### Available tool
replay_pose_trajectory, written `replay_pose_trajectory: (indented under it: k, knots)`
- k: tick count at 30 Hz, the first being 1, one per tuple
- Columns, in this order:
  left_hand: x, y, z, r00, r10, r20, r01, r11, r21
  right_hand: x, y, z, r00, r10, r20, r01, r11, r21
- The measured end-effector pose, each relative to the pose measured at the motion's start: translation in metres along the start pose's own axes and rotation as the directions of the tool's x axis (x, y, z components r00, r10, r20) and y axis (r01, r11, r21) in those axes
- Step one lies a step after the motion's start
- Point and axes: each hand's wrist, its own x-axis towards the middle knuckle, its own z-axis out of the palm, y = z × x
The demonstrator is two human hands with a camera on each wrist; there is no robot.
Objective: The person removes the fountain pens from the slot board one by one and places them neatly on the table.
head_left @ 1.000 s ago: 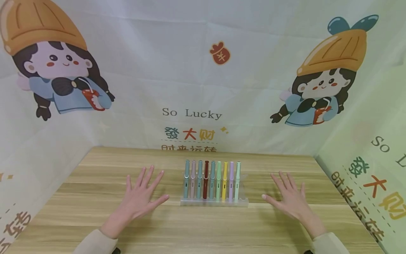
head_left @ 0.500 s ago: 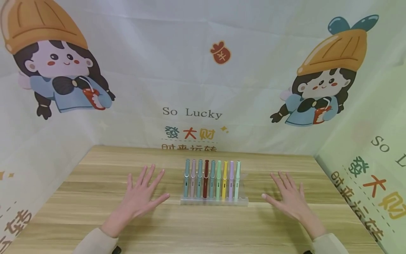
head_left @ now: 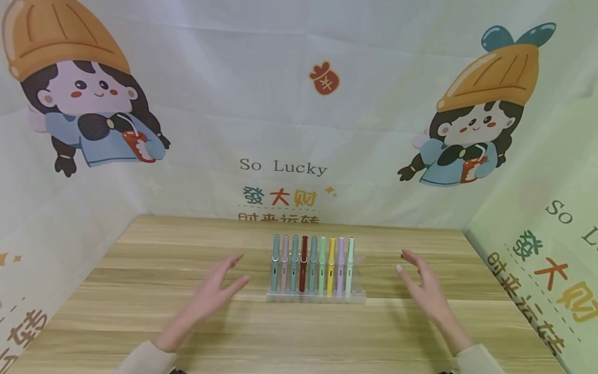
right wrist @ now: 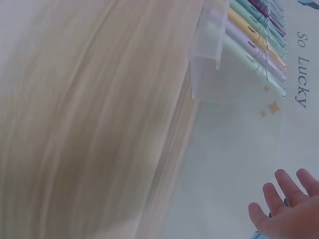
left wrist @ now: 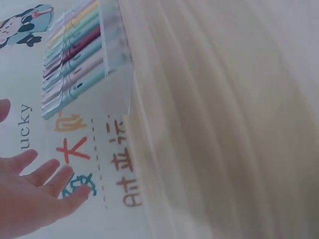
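Observation:
A clear plastic pen stand sits mid-table with a row of several capped pens leaning in it. Among them are a dark red pen, a yellow pen and a pale mint pen at the right end. To the left of the stand is my left hand, thumb and fingers apart, palm turned inward, holding nothing. My right hand mirrors it on the other side, also without anything in it. In the left wrist view, the stand's side wall shows beyond the spread fingers.
The wood-grain table runs back to a white printed cloth, which also hangs along the left and right sides. Table surface extends on both sides of the stand and in front of it.
Both hands have turned from palm down with spread fingers to palms facing inward, fingers bent slightly toward the pen stand. The pens and stand stay where they were.

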Motion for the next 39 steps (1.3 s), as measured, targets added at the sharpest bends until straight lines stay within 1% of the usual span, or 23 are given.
replay_pose_trajectory:
  k: [2, 5, 8, 11, 16, 22, 25, 29, 34, 39]
  knots:
    - [0.0, 0.0, 0.003, 0.999, -0.05, 0.017, 0.052, 0.991, -0.123, 0.0, 0.0, 0.003, 1.0, 0.029, -0.009, -0.029, 0.996, 0.079]
    - [0.0, 0.001, 0.008, 0.991, -0.123, 0.052, 0.133, 0.959, -0.25, 0.0, 0.0, 0.008, 0.995, 0.097, 0.01, -0.097, 0.981, 0.17]
    - [0.0, 0.001, 0.013, 0.983, -0.161, 0.09, 0.181, 0.93, -0.32, 0.0, -0.002, 0.013, 0.984, 0.175, 0.038, -0.179, 0.958, 0.226]
    - [0.0, 0.001, 0.018, 0.977, -0.169, 0.132, 0.206, 0.912, -0.355, 0.0, -0.004, 0.019, 0.972, 0.223, 0.073, -0.234, 0.935, 0.266]
    - [0.002, -0.001, 0.026, 0.968, -0.171, 0.181, 0.231, 0.891, -0.391, 0.001, -0.004, 0.029, 0.96, 0.255, 0.114, -0.278, 0.912, 0.3]
    - [0.004, -0.005, 0.034, 0.964, -0.18, 0.195, 0.246, 0.881, -0.404, 0.005, -0.002, 0.043, 0.954, 0.274, 0.121, -0.299, 0.896, 0.329]
    - [0.005, -0.007, 0.037, 0.964, -0.171, 0.204, 0.244, 0.876, -0.417, 0.007, -0.002, 0.049, 0.951, 0.28, 0.134, -0.309, 0.886, 0.346]
    - [0.006, -0.008, 0.042, 0.963, -0.157, 0.218, 0.238, 0.875, -0.422, 0.009, -0.002, 0.055, 0.948, 0.282, 0.149, -0.317, 0.886, 0.339]
    - [0.006, -0.007, 0.044, 0.961, -0.152, 0.229, 0.236, 0.883, -0.406, 0.013, -0.002, 0.062, 0.946, 0.281, 0.159, -0.32, 0.89, 0.325]
    - [0.007, -0.008, 0.047, 0.963, -0.138, 0.23, 0.222, 0.892, -0.394, 0.016, -0.004, 0.069, 0.942, 0.294, 0.163, -0.334, 0.877, 0.347]
